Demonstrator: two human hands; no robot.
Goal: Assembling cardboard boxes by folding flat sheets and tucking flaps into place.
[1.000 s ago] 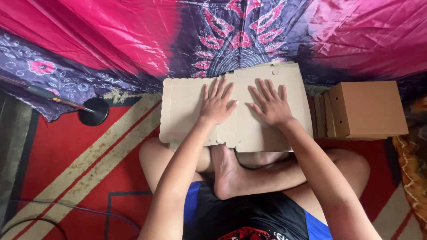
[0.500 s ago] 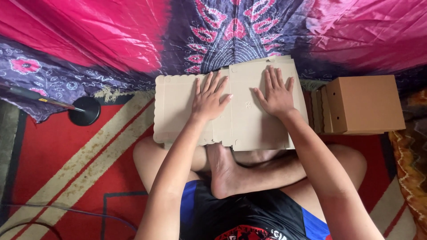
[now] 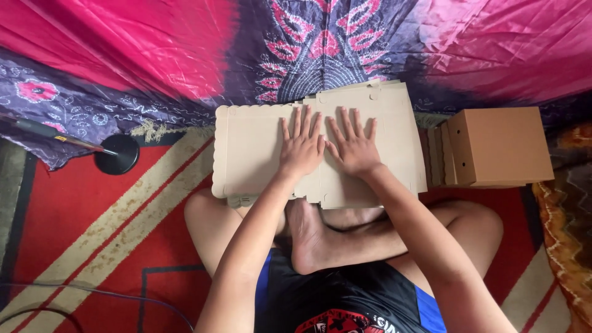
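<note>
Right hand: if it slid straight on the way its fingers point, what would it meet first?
The right hand lies flat on the cardboard sheet, fingers pointing away. It would likely cross the sheet's far edge, then meet the pink and purple cloth; depth is unclear.

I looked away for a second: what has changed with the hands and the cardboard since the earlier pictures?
Both hands have slid together: the left hand and right hand now lie side by side at the middle of the flat cardboard sheet, where earlier they were spread apart. Both still press palm-down; nothing gripped or released. The folded boxes stay put.
</note>
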